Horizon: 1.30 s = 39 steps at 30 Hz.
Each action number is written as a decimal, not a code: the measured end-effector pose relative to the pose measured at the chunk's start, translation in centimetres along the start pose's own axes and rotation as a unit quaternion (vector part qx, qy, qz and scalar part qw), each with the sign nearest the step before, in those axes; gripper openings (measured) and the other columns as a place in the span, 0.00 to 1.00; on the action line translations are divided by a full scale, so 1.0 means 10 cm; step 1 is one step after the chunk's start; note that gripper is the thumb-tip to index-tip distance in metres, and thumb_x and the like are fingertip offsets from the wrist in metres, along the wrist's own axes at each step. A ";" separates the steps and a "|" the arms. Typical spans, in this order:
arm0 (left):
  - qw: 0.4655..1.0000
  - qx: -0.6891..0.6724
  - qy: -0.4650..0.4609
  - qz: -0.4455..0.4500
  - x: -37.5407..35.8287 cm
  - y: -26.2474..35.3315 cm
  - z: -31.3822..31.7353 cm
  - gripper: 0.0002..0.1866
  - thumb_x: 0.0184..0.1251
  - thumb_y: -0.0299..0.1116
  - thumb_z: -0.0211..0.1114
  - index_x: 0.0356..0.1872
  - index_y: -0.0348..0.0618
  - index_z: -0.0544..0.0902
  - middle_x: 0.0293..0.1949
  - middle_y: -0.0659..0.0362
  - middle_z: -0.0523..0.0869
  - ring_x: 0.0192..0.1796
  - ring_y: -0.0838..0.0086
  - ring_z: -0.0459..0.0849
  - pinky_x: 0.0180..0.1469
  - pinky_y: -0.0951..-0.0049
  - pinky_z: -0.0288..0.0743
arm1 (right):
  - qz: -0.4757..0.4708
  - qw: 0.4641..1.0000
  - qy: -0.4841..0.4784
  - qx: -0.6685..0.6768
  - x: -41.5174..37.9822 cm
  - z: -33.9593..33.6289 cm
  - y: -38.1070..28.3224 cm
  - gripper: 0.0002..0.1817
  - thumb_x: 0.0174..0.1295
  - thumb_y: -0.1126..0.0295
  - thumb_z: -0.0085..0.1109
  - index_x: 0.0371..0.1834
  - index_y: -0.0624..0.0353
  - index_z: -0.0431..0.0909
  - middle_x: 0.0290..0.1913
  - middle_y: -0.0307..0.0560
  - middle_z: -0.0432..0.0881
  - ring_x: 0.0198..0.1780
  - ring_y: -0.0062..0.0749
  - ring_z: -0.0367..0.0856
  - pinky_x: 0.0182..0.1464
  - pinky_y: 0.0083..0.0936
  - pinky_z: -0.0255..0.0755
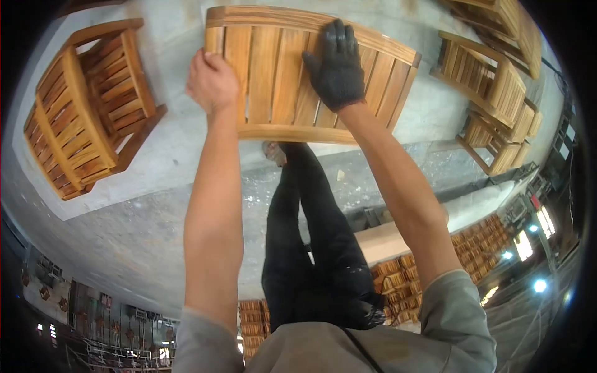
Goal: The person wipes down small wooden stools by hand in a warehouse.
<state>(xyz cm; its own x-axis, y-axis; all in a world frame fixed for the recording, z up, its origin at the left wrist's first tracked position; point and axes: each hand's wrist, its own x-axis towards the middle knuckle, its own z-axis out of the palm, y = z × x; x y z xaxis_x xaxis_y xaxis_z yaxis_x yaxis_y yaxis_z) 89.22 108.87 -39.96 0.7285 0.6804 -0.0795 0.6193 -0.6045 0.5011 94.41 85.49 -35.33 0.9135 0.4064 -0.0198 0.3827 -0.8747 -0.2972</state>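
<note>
A slatted wooden panel (289,74) with a curved frame is in front of me, above the floor and my feet. At its left end, my left hand (212,82) is bare and its fingers are wrapped round the frame's edge. My right hand (339,68) wears a black glove and lies on the slats right of centre, fingers stretched toward the far rail. The underside of the panel and whatever supports it are hidden.
To the left on the grey floor (168,155) stands a slatted wooden chair (74,124). More slatted wooden furniture (491,81) stands at the right. Stacked wooden pieces (404,280) show lower right, beside a pale ledge (385,242).
</note>
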 end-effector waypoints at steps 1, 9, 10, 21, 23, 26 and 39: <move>0.999 0.017 -0.014 -0.026 0.00 0.09 -0.05 0.25 0.82 0.46 0.48 0.66 0.40 0.80 0.61 0.45 0.84 0.66 0.45 0.77 0.69 0.48 0.69 | -0.011 1.000 0.008 0.006 0.03 0.04 0.06 0.40 0.72 0.48 0.60 0.72 0.74 0.66 0.74 0.73 0.68 0.77 0.71 0.63 0.79 0.54 0.57; 0.988 0.019 -0.094 -0.121 0.05 0.17 -0.11 0.26 0.81 0.49 0.44 0.65 0.43 0.77 0.56 0.42 0.87 0.58 0.41 0.83 0.59 0.45 0.74 | 0.055 0.971 -0.208 0.101 -1.65 -0.16 -0.58 0.46 0.67 0.46 0.62 0.77 0.72 0.62 0.80 0.70 0.61 0.82 0.72 0.54 0.83 0.62 0.47; 0.988 0.017 -0.097 -0.119 0.07 0.21 -0.11 0.26 0.81 0.49 0.44 0.65 0.43 0.77 0.56 0.42 0.87 0.58 0.41 0.83 0.59 0.45 0.74 | 0.058 0.968 -0.221 0.107 -1.61 -0.17 -0.59 0.46 0.67 0.46 0.62 0.77 0.72 0.63 0.80 0.70 0.61 0.82 0.71 0.55 0.83 0.61 0.47; 0.987 0.017 -0.102 -0.122 0.05 0.20 -0.10 0.23 0.80 0.46 0.44 0.63 0.43 0.75 0.52 0.42 0.88 0.53 0.40 0.85 0.53 0.44 0.76 | 0.139 0.986 -0.072 0.049 -0.55 0.09 -0.77 0.45 0.68 0.49 0.64 0.77 0.73 0.61 0.78 0.74 0.61 0.80 0.75 0.55 0.81 0.60 0.50; 0.986 0.013 -0.115 -0.119 0.03 0.18 -0.11 0.22 0.80 0.46 0.44 0.63 0.44 0.74 0.52 0.42 0.88 0.53 0.40 0.85 0.53 0.44 0.76 | 0.173 0.976 -0.118 0.062 -1.16 0.07 -1.15 0.46 0.67 0.49 0.65 0.78 0.73 0.59 0.79 0.74 0.60 0.81 0.76 0.53 0.82 0.61 0.49; 0.985 0.010 -0.118 -0.127 0.04 0.19 -0.09 0.22 0.80 0.47 0.44 0.63 0.45 0.75 0.52 0.42 0.88 0.53 0.40 0.85 0.53 0.44 0.76 | 0.227 0.954 -0.170 0.097 -1.50 0.09 -1.26 0.48 0.67 0.49 0.65 0.79 0.73 0.58 0.80 0.74 0.59 0.81 0.76 0.52 0.82 0.62 0.47; 0.986 0.025 -0.109 -0.124 -0.02 0.14 -0.07 0.28 0.81 0.53 0.39 0.64 0.45 0.75 0.51 0.37 0.88 0.54 0.35 0.84 0.56 0.40 0.75 | 0.087 0.996 0.012 0.031 -0.40 0.28 -0.71 0.41 0.70 0.47 0.60 0.74 0.71 0.66 0.76 0.70 0.67 0.76 0.69 0.64 0.78 0.57 0.57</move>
<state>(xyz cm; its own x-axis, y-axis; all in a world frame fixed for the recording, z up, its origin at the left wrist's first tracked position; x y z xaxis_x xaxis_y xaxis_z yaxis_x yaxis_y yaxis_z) 89.70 108.16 -38.68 0.5954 0.7076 -0.3806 0.7957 -0.4539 0.4010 87.60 90.83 -35.80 0.9685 0.2428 -0.0544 0.2093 -0.9134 -0.3491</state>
